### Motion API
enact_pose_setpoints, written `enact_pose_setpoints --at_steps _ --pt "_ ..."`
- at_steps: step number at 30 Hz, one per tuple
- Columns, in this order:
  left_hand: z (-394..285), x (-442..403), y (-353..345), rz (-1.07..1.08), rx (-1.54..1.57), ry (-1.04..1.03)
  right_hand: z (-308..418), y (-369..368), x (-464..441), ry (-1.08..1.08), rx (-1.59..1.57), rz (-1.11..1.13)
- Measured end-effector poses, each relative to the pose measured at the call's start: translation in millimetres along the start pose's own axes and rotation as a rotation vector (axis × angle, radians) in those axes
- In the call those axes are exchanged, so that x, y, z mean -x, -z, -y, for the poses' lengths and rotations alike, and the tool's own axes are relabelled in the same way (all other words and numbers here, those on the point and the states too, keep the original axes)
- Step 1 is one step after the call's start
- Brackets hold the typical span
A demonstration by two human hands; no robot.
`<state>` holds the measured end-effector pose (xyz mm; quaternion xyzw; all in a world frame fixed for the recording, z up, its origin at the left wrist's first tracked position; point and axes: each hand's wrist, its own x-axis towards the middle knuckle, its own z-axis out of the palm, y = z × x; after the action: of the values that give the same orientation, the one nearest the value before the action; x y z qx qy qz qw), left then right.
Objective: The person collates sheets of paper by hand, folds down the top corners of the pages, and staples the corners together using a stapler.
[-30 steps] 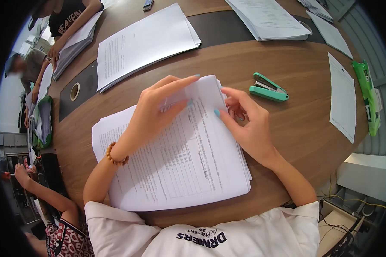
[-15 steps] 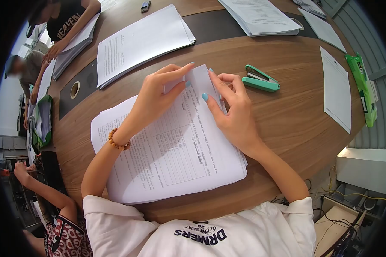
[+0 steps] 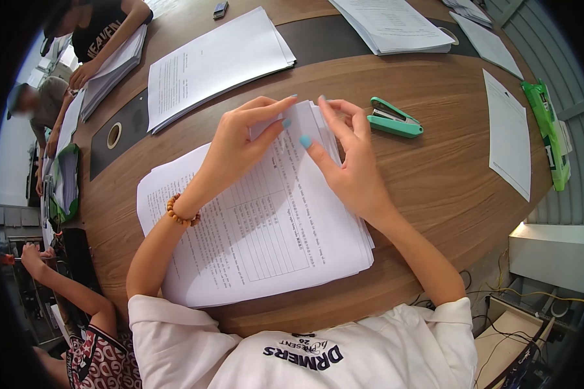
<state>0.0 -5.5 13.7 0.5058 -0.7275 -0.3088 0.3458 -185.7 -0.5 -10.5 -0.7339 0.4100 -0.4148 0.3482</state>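
A stack of printed sheets point(image 3: 259, 240), the top page bearing a table and lines of text, lies on the wooden table before me. At its upper left edge my left hand point(image 3: 250, 129) is closed on the sheets, thumb on the page and index stretched along the top edge. My right hand point(image 3: 352, 155) is open at the upper right, its thumb over the page and its fingers spread near the corner. Several sheet edges show fanned beside it. Just right of that hand lies a green stapler point(image 3: 396, 118).
Beyond my hands lies another paper stack point(image 3: 217, 68), with a further stack point(image 3: 396, 26) at the back. A single sheet point(image 3: 507, 136) and a green packet point(image 3: 548, 136) lie at the right. Co-workers' arms point(image 3: 113, 42) reach over papers on the left. A small dark object point(image 3: 220, 10) sits far back.
My right thumb has shifted slightly left over the page, and its fingers have come off the top sheet's edge. More sheet edges show at the upper right. My left hand has barely moved.
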Motion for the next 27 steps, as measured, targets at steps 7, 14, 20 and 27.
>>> enact_pose_setpoints --at_steps 7,14,20,27 --pt "0 -2 -1 -0.015 0.017 -0.023 -1 -3 -4 -0.057 -0.204 0.021" --pt "2 -8 -6 -0.094 0.070 -0.147 -2 11 -19 -0.132 -0.082 0.005" --pt "-28 -6 30 0.114 -0.113 0.070 -6 24 -24 -0.012 -0.330 -0.126" --pt "41 74 139 0.355 0.673 0.127 -14 55 -25 -0.027 -0.425 -0.359"
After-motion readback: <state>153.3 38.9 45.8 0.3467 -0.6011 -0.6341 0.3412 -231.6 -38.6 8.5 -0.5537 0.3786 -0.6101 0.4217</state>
